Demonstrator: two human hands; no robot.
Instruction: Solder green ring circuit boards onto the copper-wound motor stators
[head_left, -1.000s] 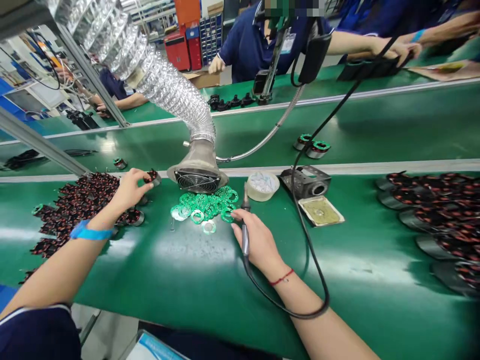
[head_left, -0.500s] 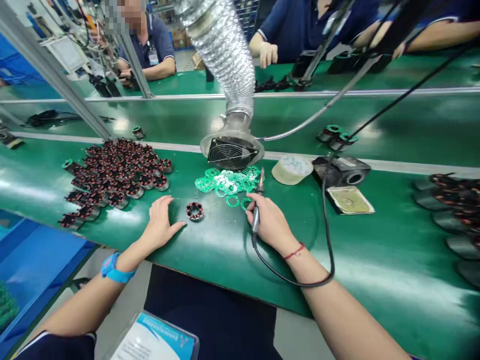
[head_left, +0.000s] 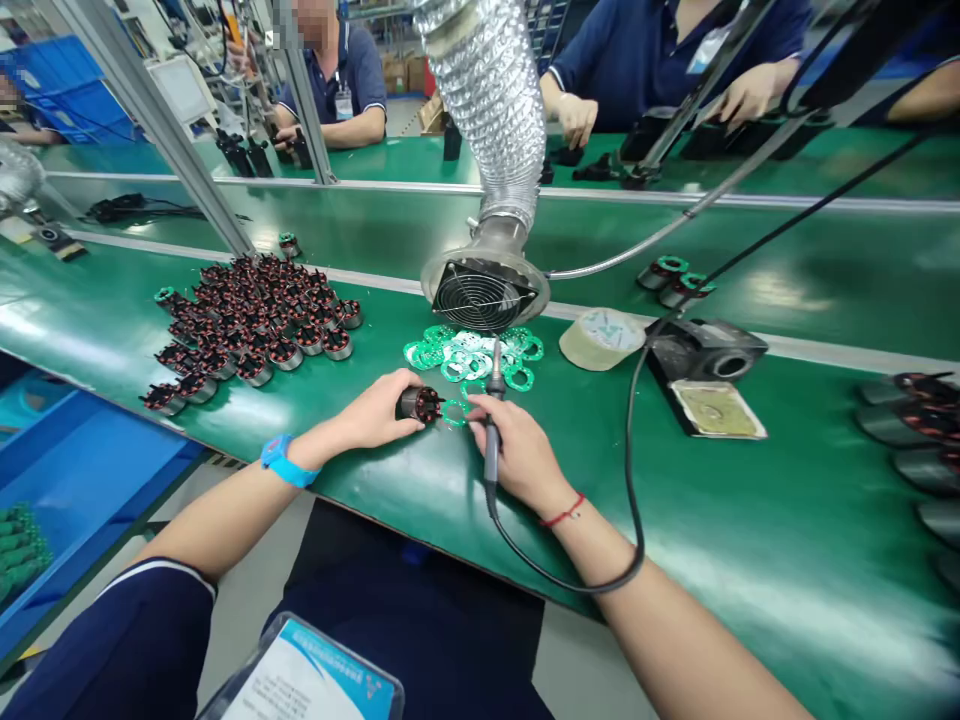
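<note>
My left hand [head_left: 382, 408] is closed around a motor stator [head_left: 418, 404], which is tipped on its side so its copper-wound end faces right. My right hand [head_left: 514, 445] grips a soldering iron [head_left: 491, 455] with its tip pointing up and away. A green ring-shaped circuit board [head_left: 454, 413] is at the right fingertips, close against the stator's pins; whether it touches them I cannot tell. Just beyond the hands lies a pile of the same green ring boards [head_left: 469, 358].
A fan on a foil duct [head_left: 487, 290] hangs over the pile. Many stators [head_left: 262, 310] stand at left, more [head_left: 922, 420] at far right. A tape roll [head_left: 602, 338], an iron holder [head_left: 705, 348] and a sponge [head_left: 716, 408] are at right. The iron's cable [head_left: 631, 470] loops over my forearm. Co-workers sit opposite.
My left hand has taken hold of the stator, tipped it over and moved it right. My right hand has moved left with the soldering iron and the ring board. The view has shifted slightly.
</note>
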